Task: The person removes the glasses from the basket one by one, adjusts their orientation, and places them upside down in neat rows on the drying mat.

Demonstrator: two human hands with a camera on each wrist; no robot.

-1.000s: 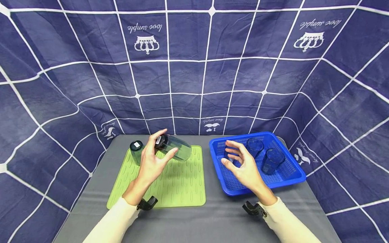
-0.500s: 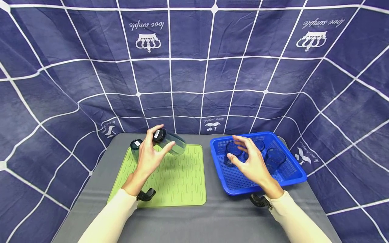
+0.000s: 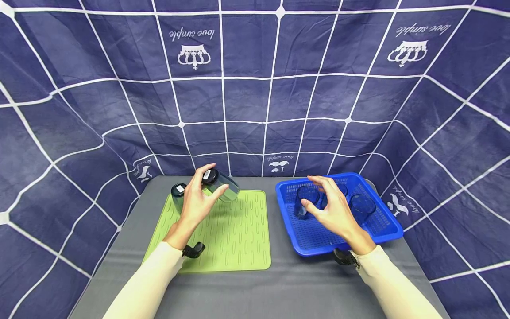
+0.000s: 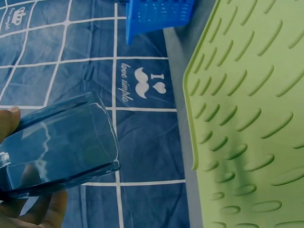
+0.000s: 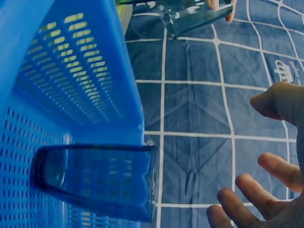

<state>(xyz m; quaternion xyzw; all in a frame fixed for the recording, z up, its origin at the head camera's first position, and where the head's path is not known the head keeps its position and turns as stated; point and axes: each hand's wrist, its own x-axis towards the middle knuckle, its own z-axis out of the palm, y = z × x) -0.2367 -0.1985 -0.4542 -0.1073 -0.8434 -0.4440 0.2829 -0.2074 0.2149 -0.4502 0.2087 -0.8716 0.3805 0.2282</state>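
My left hand point(image 3: 198, 199) grips a bluish-grey drinking glass point(image 3: 226, 187) by its dark, stickered base end, above the green ridged mat point(image 3: 239, 239). The glass is tilted, its mouth pointing right and down; in the left wrist view the same glass point(image 4: 71, 147) sits between thumb and fingers. Just left of that hand, a similar glass point(image 3: 178, 197) stands base up on the mat, partly hidden. Over the blue plastic basket point(image 3: 292, 235), my right hand point(image 3: 332, 210) holds nothing, thumb and fingers spread apart. Nearest its fingertips stands one glass point(image 3: 303, 208) in the basket, mouth up.
Two more glasses stand in the basket, one at the right point(image 3: 361, 207) and one behind point(image 3: 341, 188), partly covered by the right hand. Grey cloth point(image 3: 255, 292) covers the table. A blue curtain with white lines point(image 3: 247, 102) closes off the back and sides.
My right hand has moved to the right, uncovering the left glass in the basket. The glass in my left hand has shifted a little left, with its mouth turned further down.
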